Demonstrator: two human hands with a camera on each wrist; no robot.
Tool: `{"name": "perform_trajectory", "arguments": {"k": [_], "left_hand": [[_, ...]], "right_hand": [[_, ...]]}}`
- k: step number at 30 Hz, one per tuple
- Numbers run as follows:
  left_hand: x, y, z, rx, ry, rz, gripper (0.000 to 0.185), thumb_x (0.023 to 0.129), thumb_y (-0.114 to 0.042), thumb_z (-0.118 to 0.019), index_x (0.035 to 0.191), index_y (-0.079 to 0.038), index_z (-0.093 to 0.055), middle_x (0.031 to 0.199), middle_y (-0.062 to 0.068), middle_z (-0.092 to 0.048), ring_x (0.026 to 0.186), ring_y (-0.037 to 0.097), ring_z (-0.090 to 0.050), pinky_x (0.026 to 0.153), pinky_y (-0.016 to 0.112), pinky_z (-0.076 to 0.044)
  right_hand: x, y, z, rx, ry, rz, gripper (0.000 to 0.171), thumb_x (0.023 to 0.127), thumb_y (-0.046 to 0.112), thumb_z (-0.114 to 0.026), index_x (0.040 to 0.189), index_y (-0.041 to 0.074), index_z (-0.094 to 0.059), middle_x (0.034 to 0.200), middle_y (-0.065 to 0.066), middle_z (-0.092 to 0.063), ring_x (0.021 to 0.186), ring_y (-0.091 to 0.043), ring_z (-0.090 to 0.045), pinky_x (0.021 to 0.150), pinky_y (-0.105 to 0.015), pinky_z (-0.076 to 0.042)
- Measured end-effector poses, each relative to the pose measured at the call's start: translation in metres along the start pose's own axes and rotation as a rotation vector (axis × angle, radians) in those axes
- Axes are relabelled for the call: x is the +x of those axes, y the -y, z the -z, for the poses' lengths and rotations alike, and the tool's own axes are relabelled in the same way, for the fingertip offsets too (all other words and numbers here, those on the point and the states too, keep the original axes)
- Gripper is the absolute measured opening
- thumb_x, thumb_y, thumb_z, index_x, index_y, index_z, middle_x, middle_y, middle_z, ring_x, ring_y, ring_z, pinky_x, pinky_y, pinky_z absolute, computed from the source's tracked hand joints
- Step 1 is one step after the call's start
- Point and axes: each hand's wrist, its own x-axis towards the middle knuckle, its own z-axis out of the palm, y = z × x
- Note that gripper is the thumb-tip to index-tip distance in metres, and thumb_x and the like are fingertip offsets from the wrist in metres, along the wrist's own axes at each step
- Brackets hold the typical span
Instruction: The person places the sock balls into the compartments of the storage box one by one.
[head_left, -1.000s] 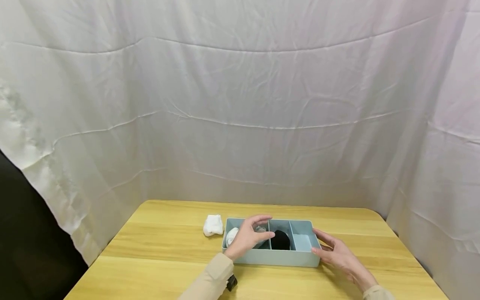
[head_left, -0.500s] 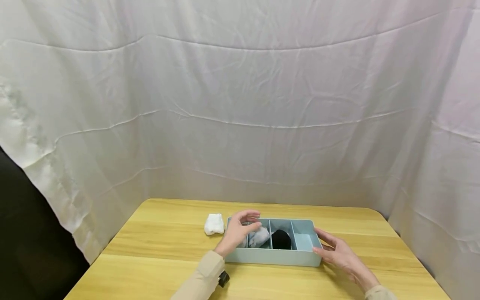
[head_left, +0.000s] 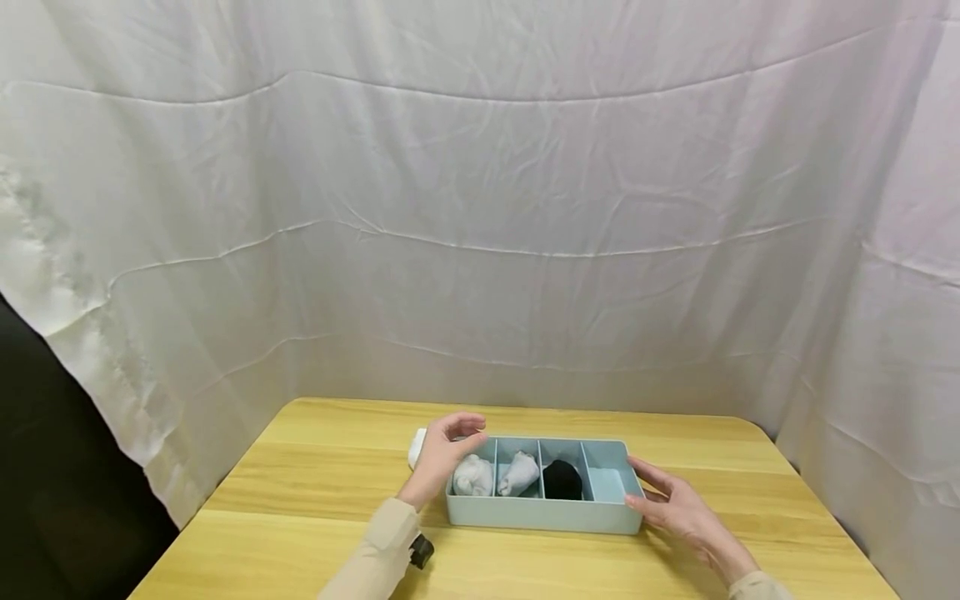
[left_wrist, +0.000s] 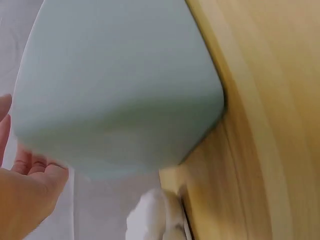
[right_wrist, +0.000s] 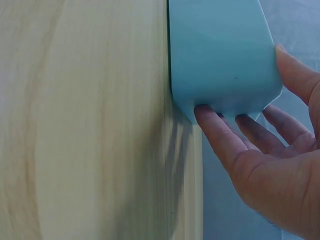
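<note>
The pale blue organizer tray (head_left: 540,512) sits mid-tabletop (head_left: 300,533), now with a white sock (head_left: 472,477), a grey sock (head_left: 519,473) and a black sock (head_left: 562,480) in separate compartments. My left hand (head_left: 442,450), a second ago over the middle slots, has drawn back past the left end, its grip loose and empty, near the white sock on the tabletop (head_left: 415,447). My right hand (head_left: 671,504) stays flat against the right wall.

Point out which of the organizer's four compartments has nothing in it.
The rightmost compartment, beside the right hand. The other three hold rolled socks: two pale, one black sock.
</note>
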Motion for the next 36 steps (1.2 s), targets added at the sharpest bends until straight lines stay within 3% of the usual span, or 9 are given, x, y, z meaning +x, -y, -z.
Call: {"name": "perform_trajectory", "arguments": {"k": [8, 18, 22, 27, 36], "left_hand": [[0.003, 0.006, 0.026, 0.040, -0.031, 0.000, 0.030, 0.084, -0.007, -0.075, 0.114, -0.002, -0.070, 0.111, 0.017, -0.071, 0.094, 0.014, -0.067, 0.080, 0.020, -0.054], [-0.002, 0.010, 0.060, 0.066, -0.094, 0.067, 0.035, 0.083, -0.001, -0.074, 0.117, -0.003, -0.070, 0.117, 0.017, -0.070, 0.108, 0.031, -0.065, 0.084, 0.018, -0.052], [-0.001, 0.013, 0.072, 0.140, -0.111, 0.095, 0.037, 0.083, -0.005, -0.076, 0.119, -0.005, -0.069, 0.121, 0.016, -0.068, 0.115, 0.030, -0.061, 0.098, 0.032, -0.049], [0.001, 0.022, 0.084, 0.208, -0.116, 0.142, 0.042, 0.082, -0.008, -0.077, 0.122, -0.005, -0.068, 0.130, 0.016, -0.063, 0.126, 0.035, -0.052, 0.109, 0.054, -0.037], [0.003, 0.032, 0.091, 0.198, -0.099, 0.249, 0.048, 0.080, -0.007, -0.077, 0.127, -0.005, -0.065, 0.143, 0.018, -0.052, 0.136, 0.042, -0.038, 0.113, 0.061, -0.026]], "right_hand": [[0.002, -0.001, 0.001, -0.019, 0.003, 0.005, 0.078, 0.093, 0.018, -0.068, 0.155, 0.004, -0.023, 0.159, -0.027, -0.014, 0.140, -0.050, -0.029, 0.101, -0.049, -0.048], [0.002, -0.002, 0.001, -0.012, -0.011, -0.015, 0.077, 0.092, 0.018, -0.069, 0.155, 0.006, -0.025, 0.160, -0.025, -0.016, 0.140, -0.049, -0.030, 0.101, -0.047, -0.048], [0.002, 0.000, 0.001, -0.025, -0.015, -0.014, 0.077, 0.092, 0.020, -0.069, 0.155, 0.007, -0.027, 0.160, -0.025, -0.017, 0.140, -0.049, -0.029, 0.102, -0.047, -0.047], [0.004, 0.002, 0.000, -0.028, -0.013, -0.017, 0.076, 0.093, 0.020, -0.069, 0.155, 0.008, -0.028, 0.160, -0.024, -0.017, 0.140, -0.049, -0.029, 0.101, -0.047, -0.048], [0.003, -0.001, -0.002, -0.027, -0.019, -0.032, 0.075, 0.092, 0.020, -0.069, 0.155, 0.009, -0.028, 0.160, -0.024, -0.018, 0.140, -0.049, -0.030, 0.101, -0.048, -0.048]]}}
